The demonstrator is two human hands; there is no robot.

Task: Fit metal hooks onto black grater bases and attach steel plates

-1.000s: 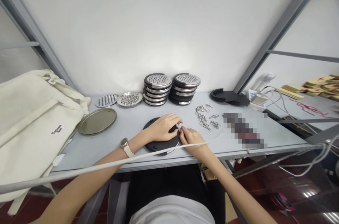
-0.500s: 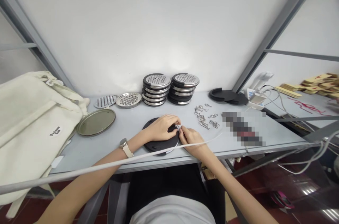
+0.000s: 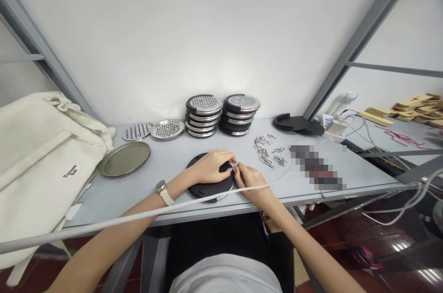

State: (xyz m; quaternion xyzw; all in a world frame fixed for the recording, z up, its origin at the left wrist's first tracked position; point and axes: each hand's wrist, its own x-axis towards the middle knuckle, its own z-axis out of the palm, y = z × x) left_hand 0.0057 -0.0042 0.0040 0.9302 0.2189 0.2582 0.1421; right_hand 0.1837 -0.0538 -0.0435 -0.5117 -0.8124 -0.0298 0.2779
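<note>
A black round grater holder point(image 3: 209, 190) with a silver rim lies near the table's front edge. My left hand point(image 3: 212, 168) rests across its top, thumb and forefinger closed at its right side on a small silver metal clasp point(image 3: 233, 165). From the right, my right hand point(image 3: 252, 183) pinches the same clasp with fingertips and thumb. How the clasp sits against the holder is mostly hidden by my fingers. Several similar loose clasps point(image 3: 266, 153) lie to the right of my hands.
Two stacks of round graters point(image 3: 204, 115) in black holders stand by the wall. Left of them lie loose grater discs point(image 3: 168, 129) and an olive round lid point(image 3: 125, 159). Black holders point(image 3: 298, 125) lie at right. A cream bag point(image 3: 44, 154) fills the left; a white cable point(image 3: 131, 217) crosses in front.
Both hands stay at the clasp on the holder, with only a slight shift of the fingertips. The view has moved very little.
</note>
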